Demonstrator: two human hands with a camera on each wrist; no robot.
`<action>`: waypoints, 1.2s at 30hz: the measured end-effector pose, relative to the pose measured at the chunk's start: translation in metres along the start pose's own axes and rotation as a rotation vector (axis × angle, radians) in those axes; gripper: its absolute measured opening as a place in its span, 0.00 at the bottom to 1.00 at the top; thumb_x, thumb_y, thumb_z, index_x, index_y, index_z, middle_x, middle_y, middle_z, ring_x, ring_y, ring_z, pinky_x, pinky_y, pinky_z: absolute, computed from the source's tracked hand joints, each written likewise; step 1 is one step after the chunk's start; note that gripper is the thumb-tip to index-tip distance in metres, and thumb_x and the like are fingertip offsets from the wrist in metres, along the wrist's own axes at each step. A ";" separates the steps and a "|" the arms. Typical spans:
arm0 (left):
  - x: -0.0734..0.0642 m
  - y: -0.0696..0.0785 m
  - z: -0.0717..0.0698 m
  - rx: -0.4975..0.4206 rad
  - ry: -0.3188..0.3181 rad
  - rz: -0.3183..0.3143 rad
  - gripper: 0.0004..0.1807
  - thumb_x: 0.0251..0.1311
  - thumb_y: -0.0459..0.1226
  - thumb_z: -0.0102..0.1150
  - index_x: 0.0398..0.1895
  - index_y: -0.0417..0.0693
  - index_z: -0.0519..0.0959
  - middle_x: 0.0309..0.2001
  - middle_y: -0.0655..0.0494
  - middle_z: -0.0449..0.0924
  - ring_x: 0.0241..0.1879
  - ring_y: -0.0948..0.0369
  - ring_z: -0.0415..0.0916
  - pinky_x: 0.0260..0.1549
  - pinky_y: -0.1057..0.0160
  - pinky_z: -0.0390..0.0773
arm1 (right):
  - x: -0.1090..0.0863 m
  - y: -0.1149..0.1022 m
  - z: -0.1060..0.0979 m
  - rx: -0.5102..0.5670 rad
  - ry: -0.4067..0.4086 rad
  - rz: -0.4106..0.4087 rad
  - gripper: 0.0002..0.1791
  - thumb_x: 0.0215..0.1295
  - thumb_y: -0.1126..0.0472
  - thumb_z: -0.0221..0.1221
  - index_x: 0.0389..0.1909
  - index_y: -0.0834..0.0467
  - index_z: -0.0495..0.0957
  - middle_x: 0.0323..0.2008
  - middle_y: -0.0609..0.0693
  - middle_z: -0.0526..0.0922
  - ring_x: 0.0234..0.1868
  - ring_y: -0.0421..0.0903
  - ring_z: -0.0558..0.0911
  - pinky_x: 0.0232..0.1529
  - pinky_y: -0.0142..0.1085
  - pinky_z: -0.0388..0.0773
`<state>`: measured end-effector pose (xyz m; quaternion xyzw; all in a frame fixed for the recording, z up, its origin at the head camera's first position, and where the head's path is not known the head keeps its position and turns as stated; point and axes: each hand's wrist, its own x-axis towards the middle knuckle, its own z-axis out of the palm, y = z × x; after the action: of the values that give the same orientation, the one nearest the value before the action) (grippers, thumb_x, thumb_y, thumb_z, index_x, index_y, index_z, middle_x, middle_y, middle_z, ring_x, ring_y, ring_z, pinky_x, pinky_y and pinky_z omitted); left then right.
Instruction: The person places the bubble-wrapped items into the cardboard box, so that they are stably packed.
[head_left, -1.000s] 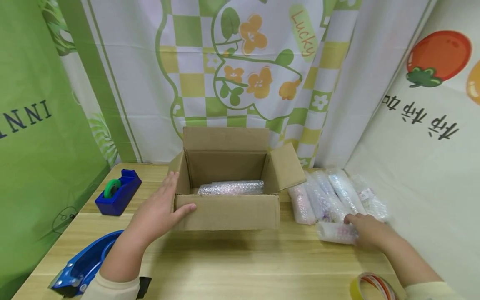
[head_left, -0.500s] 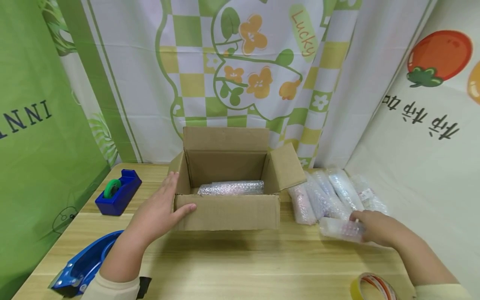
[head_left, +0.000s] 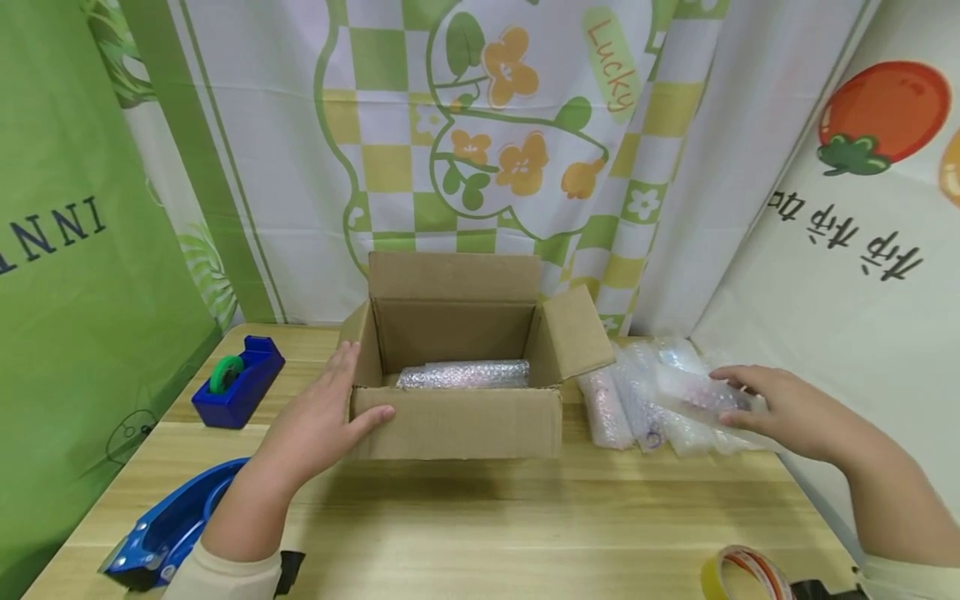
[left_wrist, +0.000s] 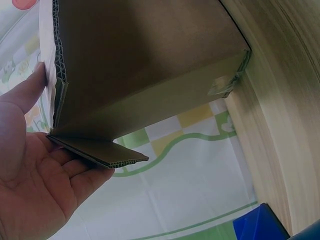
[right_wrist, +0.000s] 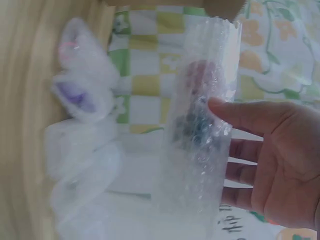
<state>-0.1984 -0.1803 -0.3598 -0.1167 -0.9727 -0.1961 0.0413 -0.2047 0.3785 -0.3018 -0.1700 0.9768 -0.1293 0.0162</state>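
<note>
Right grip (right_wrist: pixel 285 165): holding bubble-wrapped roll (right_wrist: pixel 195 130); reddish patch clearest in wrist view | Left grip (head_left: pixel 315 421): holding carton (head_left: pixel 461 425) corner; corrugated edges (left_wrist: pixel 58 45) in wrist view only | Silvery packet (head_left: pixel 465 375): right of left grip, inside carton; head view only

a wooden table (head_left: pixel 480 517) is carrying an open cardboard box (head_left: pixel 457 425) at frame centre, bubble-wrapped packages (head_left: pixel 605 410) at right, a blue tape dispenser (head_left: pixel 243 392) at left, a blue tool (head_left: pixel 161 527) at lower left and a tape roll (head_left: pixel 714 575) at lower right.
</note>
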 end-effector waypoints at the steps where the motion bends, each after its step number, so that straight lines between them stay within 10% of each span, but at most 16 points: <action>1: 0.000 0.000 0.000 0.001 -0.001 0.001 0.58 0.61 0.70 0.45 0.79 0.46 0.32 0.79 0.43 0.33 0.76 0.41 0.43 0.67 0.36 0.59 | 0.001 -0.003 -0.003 0.004 0.021 -0.005 0.34 0.65 0.48 0.63 0.64 0.65 0.69 0.57 0.68 0.77 0.57 0.67 0.75 0.51 0.62 0.73; 22: 0.001 -0.002 0.002 0.003 0.003 0.007 0.58 0.61 0.70 0.44 0.79 0.50 0.29 0.79 0.45 0.32 0.76 0.41 0.43 0.66 0.37 0.60 | 0.042 -0.092 -0.035 0.032 0.381 -0.149 0.23 0.62 0.52 0.67 0.56 0.56 0.78 0.50 0.57 0.81 0.53 0.55 0.74 0.50 0.54 0.68; 36: 0.000 -0.001 0.001 0.004 0.011 0.007 0.57 0.62 0.69 0.47 0.79 0.46 0.33 0.79 0.44 0.33 0.76 0.42 0.44 0.67 0.37 0.59 | 0.087 -0.159 -0.016 0.048 0.367 -0.268 0.24 0.64 0.45 0.64 0.58 0.51 0.77 0.55 0.47 0.80 0.59 0.50 0.72 0.58 0.51 0.69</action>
<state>-0.1991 -0.1811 -0.3613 -0.1190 -0.9725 -0.1945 0.0475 -0.2358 0.2086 -0.2444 -0.2715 0.9286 -0.1823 -0.1752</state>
